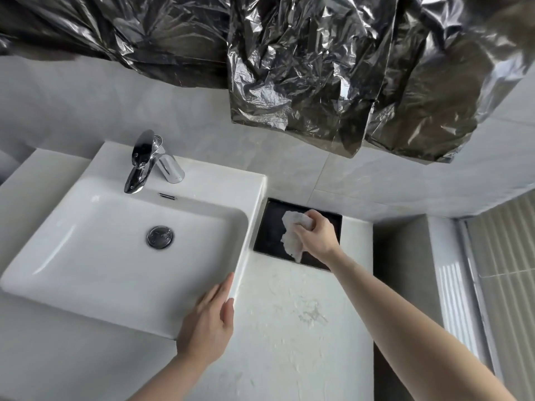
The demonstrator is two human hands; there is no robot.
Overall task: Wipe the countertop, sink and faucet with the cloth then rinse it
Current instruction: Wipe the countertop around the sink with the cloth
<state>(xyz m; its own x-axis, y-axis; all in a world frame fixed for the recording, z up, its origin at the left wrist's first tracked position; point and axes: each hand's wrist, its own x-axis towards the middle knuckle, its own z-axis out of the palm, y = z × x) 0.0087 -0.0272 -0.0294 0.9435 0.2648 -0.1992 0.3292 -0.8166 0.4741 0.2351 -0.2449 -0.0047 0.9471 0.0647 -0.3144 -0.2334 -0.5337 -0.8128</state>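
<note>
Right hand (314, 237) is bunching the white cloth (292, 234) in a curled grip, pressing it onto the black tray (267, 227) tucked between the sink (121, 244) wall and the back wall. Left hand (208, 322) is lying flat, fingers straight, along the sink's right rim, with wet desk (304, 328) lying open between both arms

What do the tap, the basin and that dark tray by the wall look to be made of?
The tap looks like chrome-plated metal: its surface mirrors the room. The basin seems glazed white ceramic, smooth and glossy with soft highlights. The dark tray is matt black with a raised rim; whether it is plastic, stone or metal cannot be told from here.
</note>
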